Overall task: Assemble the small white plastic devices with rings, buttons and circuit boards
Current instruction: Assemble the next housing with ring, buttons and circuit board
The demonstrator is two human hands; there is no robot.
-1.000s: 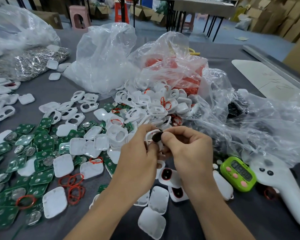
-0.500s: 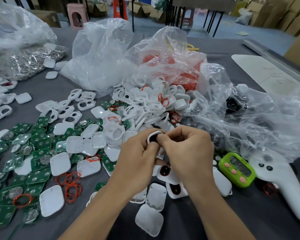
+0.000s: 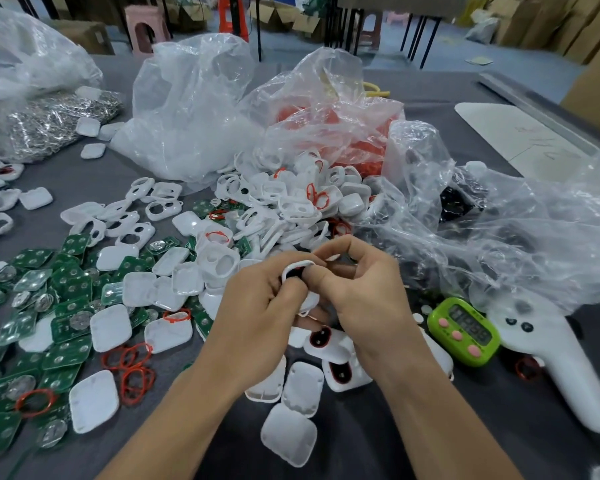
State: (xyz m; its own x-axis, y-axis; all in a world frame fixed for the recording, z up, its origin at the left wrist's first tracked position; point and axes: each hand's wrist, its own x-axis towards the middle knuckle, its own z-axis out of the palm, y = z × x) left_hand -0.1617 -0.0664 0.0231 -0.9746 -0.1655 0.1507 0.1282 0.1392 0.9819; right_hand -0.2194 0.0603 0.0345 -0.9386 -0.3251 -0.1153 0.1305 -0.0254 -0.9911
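Fingers of left hand and right hand pinch one white shell.

Most of the white shell is hidden between the left hand and the right hand; only its curved far rim and a dark spot show. The digits on the green timer are too blurred to read. The dark pieces inside the clear bag on the right cannot be made out. The circuit boards run off the left edge.
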